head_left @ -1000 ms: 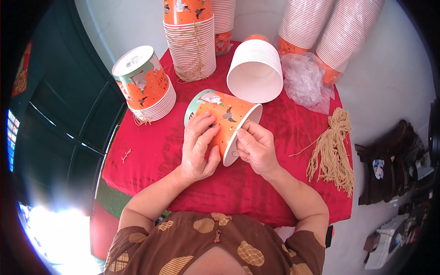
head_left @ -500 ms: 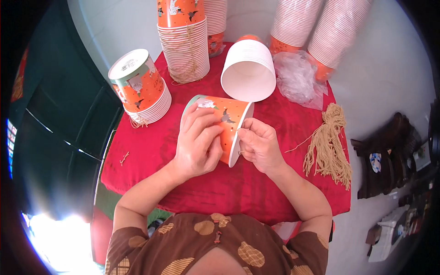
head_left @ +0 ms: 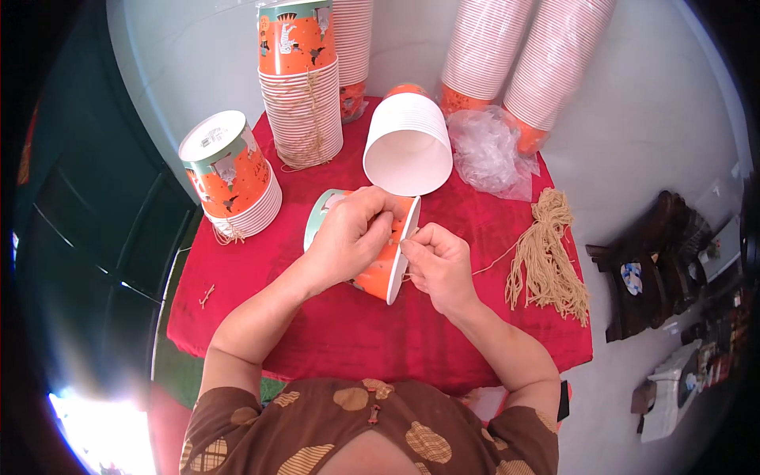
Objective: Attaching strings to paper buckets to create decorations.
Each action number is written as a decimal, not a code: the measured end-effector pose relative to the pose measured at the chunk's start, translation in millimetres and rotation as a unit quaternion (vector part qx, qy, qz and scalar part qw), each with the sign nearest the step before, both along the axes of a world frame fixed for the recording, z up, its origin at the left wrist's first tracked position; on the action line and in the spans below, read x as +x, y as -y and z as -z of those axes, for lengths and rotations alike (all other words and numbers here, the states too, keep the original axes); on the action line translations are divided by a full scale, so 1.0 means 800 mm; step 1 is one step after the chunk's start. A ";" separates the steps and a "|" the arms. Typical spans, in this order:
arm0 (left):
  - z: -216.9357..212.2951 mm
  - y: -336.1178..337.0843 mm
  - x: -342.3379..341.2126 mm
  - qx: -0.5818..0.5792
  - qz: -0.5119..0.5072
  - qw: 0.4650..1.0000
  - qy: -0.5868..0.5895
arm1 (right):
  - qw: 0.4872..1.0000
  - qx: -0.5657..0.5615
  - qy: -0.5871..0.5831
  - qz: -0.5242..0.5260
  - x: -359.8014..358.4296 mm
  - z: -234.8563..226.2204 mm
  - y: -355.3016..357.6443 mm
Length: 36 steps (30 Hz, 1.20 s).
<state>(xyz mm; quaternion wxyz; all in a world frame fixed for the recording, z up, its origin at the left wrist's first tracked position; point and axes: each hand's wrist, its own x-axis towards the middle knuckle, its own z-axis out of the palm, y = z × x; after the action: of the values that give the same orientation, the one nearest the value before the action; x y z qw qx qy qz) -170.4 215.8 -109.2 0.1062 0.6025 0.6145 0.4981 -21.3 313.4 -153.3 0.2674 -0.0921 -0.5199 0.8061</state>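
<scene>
Orange cup (head_left: 378, 277), red cloth (head_left: 348, 340) around — right fingers (head_left: 435, 236) together at rim (head_left: 398, 273), left fingers (head_left: 370, 207) bent alongside, grips unclear

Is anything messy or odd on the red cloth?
Yes: a small twine scrap lies alone at the left, far from the twine bundle, and clear plastic sits crumpled at the back right. Nothing looks spilled.

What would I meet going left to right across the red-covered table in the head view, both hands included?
Short stack of upturned orange cups → tall string-tied cup stack → left hand → right hand → crumpled clear plastic → bundle of tan twine.
</scene>
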 end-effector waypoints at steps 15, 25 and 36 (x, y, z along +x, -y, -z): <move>-0.009 0.037 0.030 -0.006 0.083 0.991 -0.100 | 0.948 0.240 0.054 0.204 0.047 0.000 0.062; -0.008 0.036 0.036 0.018 0.102 0.992 -0.076 | 0.836 0.428 0.054 0.338 0.039 0.008 0.073; 0.011 0.026 0.035 0.044 0.097 0.993 -0.057 | 0.857 0.397 0.053 0.324 0.041 0.010 0.070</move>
<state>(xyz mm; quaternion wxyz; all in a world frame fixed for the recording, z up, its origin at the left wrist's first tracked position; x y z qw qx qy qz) -142.5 195.3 -118.2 0.0921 0.6908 0.5358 0.4767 11.5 257.4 -161.1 0.4994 -0.1841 -0.7497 0.3932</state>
